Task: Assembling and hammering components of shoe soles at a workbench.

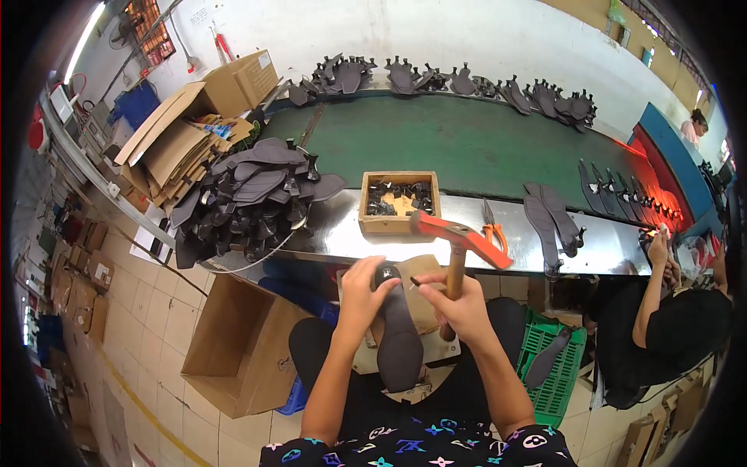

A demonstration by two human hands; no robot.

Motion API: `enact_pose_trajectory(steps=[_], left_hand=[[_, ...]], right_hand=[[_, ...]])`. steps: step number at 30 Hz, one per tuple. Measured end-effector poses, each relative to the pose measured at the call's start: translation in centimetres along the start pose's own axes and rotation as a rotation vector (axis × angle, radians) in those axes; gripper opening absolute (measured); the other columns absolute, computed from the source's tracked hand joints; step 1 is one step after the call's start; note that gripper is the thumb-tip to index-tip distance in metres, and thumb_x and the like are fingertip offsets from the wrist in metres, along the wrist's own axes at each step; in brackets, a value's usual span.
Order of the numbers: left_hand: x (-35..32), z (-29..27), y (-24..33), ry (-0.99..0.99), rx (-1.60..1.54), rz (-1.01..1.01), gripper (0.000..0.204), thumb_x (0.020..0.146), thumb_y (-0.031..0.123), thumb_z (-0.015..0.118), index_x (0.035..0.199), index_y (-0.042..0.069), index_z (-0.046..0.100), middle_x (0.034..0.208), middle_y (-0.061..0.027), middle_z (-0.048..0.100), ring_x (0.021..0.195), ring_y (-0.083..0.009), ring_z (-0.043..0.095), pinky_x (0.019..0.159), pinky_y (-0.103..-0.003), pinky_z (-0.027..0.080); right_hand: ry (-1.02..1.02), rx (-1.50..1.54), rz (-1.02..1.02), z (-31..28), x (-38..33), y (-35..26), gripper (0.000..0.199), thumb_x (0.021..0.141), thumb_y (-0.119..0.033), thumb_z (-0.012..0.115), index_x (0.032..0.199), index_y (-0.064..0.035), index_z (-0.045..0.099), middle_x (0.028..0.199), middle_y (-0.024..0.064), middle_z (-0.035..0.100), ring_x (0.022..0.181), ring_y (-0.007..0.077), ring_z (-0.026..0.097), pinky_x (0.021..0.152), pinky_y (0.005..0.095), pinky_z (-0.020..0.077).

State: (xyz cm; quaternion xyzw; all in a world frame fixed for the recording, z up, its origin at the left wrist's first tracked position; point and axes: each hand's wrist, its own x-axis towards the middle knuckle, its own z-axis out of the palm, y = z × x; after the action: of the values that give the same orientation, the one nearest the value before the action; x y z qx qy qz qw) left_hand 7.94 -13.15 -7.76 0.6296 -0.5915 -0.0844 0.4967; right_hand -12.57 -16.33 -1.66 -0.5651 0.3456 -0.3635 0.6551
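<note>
One dark sole (401,354), one hammer (457,268)

Two of the person's hands are at work. The left hand (364,286) grasps the sole's far end, thumb and fingers closed on it; the right hand (459,302) is clenched round the hammer's handle, a small dark piece (415,281) pinched in its fingertips.

On the metal ledge (607,241) stand one wooden box (366,224) of small black parts — too jumbled to count — one orange-handled tool (492,231) and two more soles (548,222). One further sole (547,358) lies in one green crate (556,393). The heap (257,183) at left is too tangled to count.

The sole in hand is matte and near-black, waisted, broad at the near end, with a small white mark at the far one. It is between the person's legs, over a pale board (422,311); whether they touch, I cannot tell.
</note>
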Motion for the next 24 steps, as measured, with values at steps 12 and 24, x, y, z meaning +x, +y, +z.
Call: enact_pose_trajectory(steps=[12, 24], left_hand=[[-1.8, 2.1, -0.7, -0.038, -0.144, -0.086, 0.027, 0.069, 0.012, 0.083, 0.092, 0.002, 0.073, 0.097, -0.0119, 0.074, 0.094, -0.0297, 0.068, 0.089, -0.040, 0.050], [-1.8, 2.0, -1.2, -0.023, -0.102, 0.035, 0.034, 0.072, 0.014, 0.085, 0.098, 0.000, 0.069, 0.085, -0.0140, 0.072, 0.080, -0.0292, 0.071, 0.072, -0.036, 0.054]], right_hand=[[-0.194, -0.596, -0.326, -0.7, 5.5, 2.7, 0.019, 0.085, -0.004, 0.071, 0.103, 0.0010, 0.066, 0.097, 0.0157, 0.067, 0.082, 0.0293, 0.067, 0.076, 0.0334, 0.0526], [-0.128, -0.798, -0.510, 0.2, 3.6, 3.1, 0.035, 0.073, 0.005, 0.068, 0.106, -0.0020, 0.065, 0.112, 0.0137, 0.068, 0.097, 0.0345, 0.067, 0.082, 0.0371, 0.0542]])
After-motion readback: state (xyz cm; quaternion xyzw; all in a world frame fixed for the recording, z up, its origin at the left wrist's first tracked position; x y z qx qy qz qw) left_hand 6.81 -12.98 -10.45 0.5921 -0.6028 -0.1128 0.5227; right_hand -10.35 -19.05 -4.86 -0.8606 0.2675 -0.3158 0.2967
